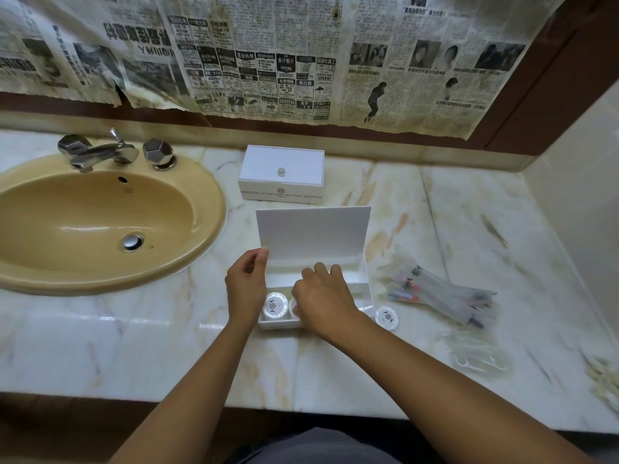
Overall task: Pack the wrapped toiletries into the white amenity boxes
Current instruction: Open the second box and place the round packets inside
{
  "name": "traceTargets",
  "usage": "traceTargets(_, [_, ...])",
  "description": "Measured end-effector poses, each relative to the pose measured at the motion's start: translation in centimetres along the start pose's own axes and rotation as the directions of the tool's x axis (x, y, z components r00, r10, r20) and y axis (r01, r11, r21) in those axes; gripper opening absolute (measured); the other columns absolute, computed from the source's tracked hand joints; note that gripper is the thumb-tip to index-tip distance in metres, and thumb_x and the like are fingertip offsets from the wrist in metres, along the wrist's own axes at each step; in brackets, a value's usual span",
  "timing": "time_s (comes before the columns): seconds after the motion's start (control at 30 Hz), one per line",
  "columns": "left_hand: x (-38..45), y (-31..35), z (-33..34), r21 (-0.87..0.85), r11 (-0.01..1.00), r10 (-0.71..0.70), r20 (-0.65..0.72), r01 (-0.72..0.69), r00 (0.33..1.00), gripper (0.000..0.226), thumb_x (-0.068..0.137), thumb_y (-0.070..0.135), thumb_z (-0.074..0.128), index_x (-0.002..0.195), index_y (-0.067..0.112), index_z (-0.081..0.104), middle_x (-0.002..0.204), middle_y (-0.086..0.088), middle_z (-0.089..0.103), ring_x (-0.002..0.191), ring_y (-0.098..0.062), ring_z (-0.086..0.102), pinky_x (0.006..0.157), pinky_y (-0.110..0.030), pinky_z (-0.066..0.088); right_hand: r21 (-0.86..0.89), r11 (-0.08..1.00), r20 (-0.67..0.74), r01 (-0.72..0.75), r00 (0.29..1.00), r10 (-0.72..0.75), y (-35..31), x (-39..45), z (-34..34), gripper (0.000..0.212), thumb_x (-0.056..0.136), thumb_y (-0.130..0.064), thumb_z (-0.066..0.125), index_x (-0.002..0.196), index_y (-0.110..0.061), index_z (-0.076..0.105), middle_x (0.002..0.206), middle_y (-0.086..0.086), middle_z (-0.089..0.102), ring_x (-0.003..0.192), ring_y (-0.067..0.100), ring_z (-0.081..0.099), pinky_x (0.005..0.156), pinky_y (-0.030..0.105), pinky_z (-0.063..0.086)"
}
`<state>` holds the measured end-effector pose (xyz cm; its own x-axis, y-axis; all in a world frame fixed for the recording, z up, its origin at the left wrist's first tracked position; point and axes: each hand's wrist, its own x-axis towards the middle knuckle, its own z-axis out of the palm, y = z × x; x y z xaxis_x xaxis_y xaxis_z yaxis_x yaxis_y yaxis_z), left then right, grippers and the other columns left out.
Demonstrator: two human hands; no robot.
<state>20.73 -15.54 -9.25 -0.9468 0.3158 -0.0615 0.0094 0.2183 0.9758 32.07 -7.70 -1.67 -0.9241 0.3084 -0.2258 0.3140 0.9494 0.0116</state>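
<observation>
An open white amenity box (363,279) stands on the marble counter with its lid (313,231) raised. My left hand (246,284) pinches the lid's lower left corner. My right hand (323,301) reaches down into the box's front compartment, fingers curled over a round wrapped soap that it mostly hides. Another round wrapped soap (275,306) lies in the front left of the box. A third round soap (387,317) lies on the counter by the box's right corner. Several long wrapped toiletries (442,294) lie further right.
A second white amenity box (281,175), closed, with a clear knob, stands behind the open one. A tan sink (97,222) with chrome taps (100,152) fills the left. Clear wrapped items (475,356) lie near the counter's front right. Newspaper covers the wall.
</observation>
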Motion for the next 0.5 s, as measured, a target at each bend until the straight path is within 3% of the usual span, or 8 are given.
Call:
traceTargets(0.17, [-0.05,0.11,0.03,0.012,1.000,0.011,0.002,-0.011,1.000,0.014,0.096,0.027,0.058,0.097,0.020,0.070,0.092,0.012,0.070,0.084,0.006,0.062,0.072,-0.002,0.043,0.043,0.998,0.021,-0.040,0.999,0.039,0.26,0.12,0.37,0.029,0.084,-0.015,0.059,0.112,-0.020,0.063,0.110,0.004,0.057,0.110,0.027,0.044,0.095,0.041,0.028])
traceTargets(0.27, [0.00,0.08,0.03,0.018,1.000,0.019,0.005,-0.019,1.000,0.016,0.096,0.027,0.057,0.099,0.018,0.070,0.093,0.012,0.070,0.087,0.002,0.063,0.072,-0.003,0.043,0.001,1.000,0.040,-0.031,0.999,0.031,0.26,0.28,0.26,0.027,0.084,-0.015,0.060,0.111,-0.018,0.061,0.112,0.005,0.056,0.112,0.028,0.044,0.098,0.042,0.027])
traceTargets(0.5, [-0.25,0.38,0.07,0.017,1.000,0.020,0.002,-0.021,1.000,0.013,0.096,0.026,0.057,0.096,0.020,0.069,0.089,0.015,0.068,0.083,0.007,0.061,0.070,0.000,0.041,0.006,0.998,0.023,-0.059,0.998,0.059,0.15,0.75,0.80,0.026,0.088,-0.031,0.064,0.111,-0.021,0.061,0.114,0.005,0.057,0.111,0.027,0.045,0.099,0.042,0.025])
